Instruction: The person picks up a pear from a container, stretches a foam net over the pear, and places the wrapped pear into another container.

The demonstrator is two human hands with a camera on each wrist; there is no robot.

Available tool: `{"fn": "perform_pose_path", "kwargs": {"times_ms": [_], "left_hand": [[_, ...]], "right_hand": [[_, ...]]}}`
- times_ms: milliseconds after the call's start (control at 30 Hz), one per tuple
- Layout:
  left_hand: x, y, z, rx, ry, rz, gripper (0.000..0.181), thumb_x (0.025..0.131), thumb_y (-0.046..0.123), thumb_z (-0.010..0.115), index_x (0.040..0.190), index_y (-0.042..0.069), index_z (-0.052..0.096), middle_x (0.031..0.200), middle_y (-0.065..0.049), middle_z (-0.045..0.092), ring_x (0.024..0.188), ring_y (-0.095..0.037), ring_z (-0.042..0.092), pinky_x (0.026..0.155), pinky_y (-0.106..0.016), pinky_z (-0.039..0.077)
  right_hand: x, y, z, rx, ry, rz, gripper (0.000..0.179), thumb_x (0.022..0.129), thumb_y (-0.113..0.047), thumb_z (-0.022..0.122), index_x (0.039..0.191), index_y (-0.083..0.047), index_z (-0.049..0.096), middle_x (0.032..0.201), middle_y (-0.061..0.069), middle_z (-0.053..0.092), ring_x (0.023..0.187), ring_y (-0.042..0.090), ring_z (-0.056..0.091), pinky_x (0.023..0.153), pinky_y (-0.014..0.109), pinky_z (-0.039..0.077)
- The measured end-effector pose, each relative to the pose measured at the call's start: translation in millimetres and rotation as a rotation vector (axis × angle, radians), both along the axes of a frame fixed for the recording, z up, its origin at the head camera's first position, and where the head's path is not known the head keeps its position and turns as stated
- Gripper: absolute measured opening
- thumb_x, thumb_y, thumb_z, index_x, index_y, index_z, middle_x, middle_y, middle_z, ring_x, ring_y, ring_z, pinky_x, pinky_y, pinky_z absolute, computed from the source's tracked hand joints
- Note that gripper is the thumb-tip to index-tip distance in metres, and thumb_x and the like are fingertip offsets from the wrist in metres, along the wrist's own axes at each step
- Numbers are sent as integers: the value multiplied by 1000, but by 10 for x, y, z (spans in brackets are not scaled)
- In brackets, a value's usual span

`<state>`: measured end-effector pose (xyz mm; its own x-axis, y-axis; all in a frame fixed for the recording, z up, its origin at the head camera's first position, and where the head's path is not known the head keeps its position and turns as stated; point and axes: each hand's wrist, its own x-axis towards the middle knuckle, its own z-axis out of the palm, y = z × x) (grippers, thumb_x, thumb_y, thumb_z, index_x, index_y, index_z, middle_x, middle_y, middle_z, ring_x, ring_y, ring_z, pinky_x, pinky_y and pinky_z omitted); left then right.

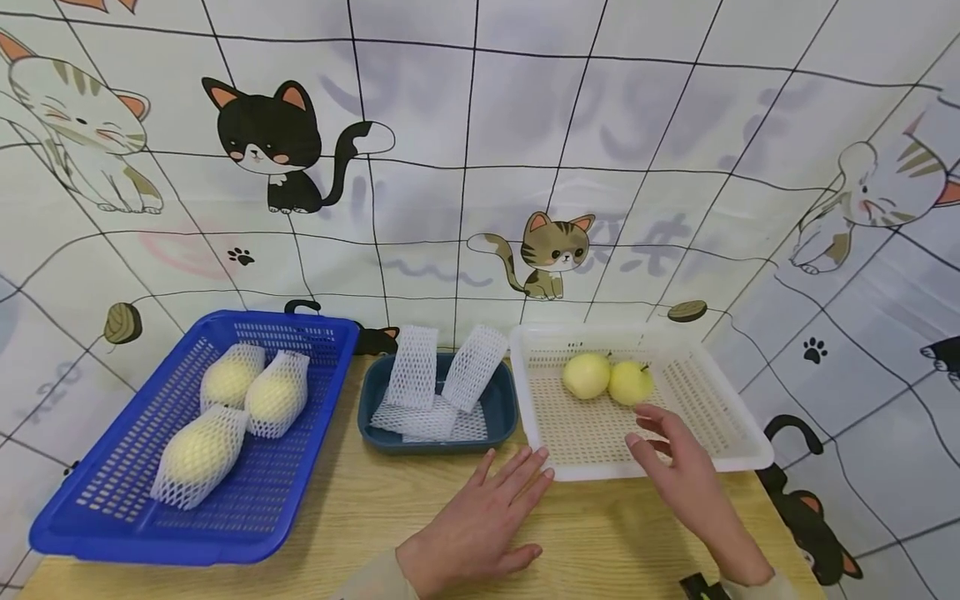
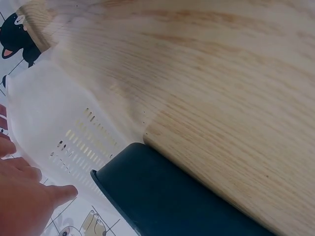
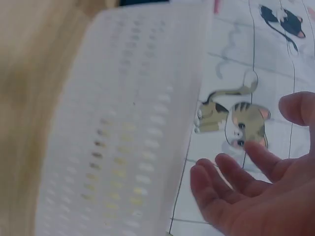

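My right hand (image 1: 678,471) hovers over the front of the white basket (image 1: 731,417), its fingers loosely bent and nothing in them. Just beyond those fingertips, two yellow-green apples (image 1: 587,376) sit side by side in the basket. With fingers spread and straight, my left hand (image 1: 483,521) is palm down close to the basket's front left corner, holding nothing. Between the two large baskets stands a dark teal bin (image 1: 438,447) with several white foam net sleeves (image 1: 411,367) in it. The right wrist view shows the right hand's fingers (image 3: 231,182) beside the white basket's wall.
On the left, a blue basket (image 1: 292,483) holds three pale fruits (image 1: 198,450) wrapped in foam nets. All the containers rest on a wooden table (image 1: 360,517). A cat-patterned sheet (image 1: 420,208) with grid lines rises behind and at both sides.
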<state>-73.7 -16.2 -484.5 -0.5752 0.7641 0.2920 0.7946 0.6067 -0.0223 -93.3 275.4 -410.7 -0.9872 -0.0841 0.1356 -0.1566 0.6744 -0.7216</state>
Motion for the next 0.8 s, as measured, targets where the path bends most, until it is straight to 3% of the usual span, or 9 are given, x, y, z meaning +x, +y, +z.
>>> {"fn": "perform_pose_path", "kwargs": {"times_ms": [133,200,467,800], "left_hand": [[-7,-10,-4,7,-2,1,87,96,60,63,161,9,36,171,-10,19,156,-25,22,116,-57,35],[-8,-15,-8,16,-12,0,86,95,59,65,161,9,36,172,-10,19,156,-24,21,116,-58,35],[-11,-8,-2,34,-42,0,86,94,56,67,160,10,38,171,-9,21,156,-24,22,117,-57,35],[-1,14,6,38,-60,-1,85,94,55,68,160,10,38,171,-9,20,156,-24,22,116,-57,35]], "right_hand": [[-227,161,171,20,-112,-14,65,109,-38,51,154,6,34,155,30,39,139,52,39,106,66,38],[-358,240,245,27,-163,-16,72,109,-42,50,157,7,28,159,32,32,143,55,32,108,71,34],[-832,525,402,114,-282,-16,91,106,-55,47,163,5,8,165,35,12,146,60,20,108,76,28],[-1134,581,502,207,-318,-19,99,104,-62,45,161,9,5,163,38,9,144,63,19,109,75,27]]}}
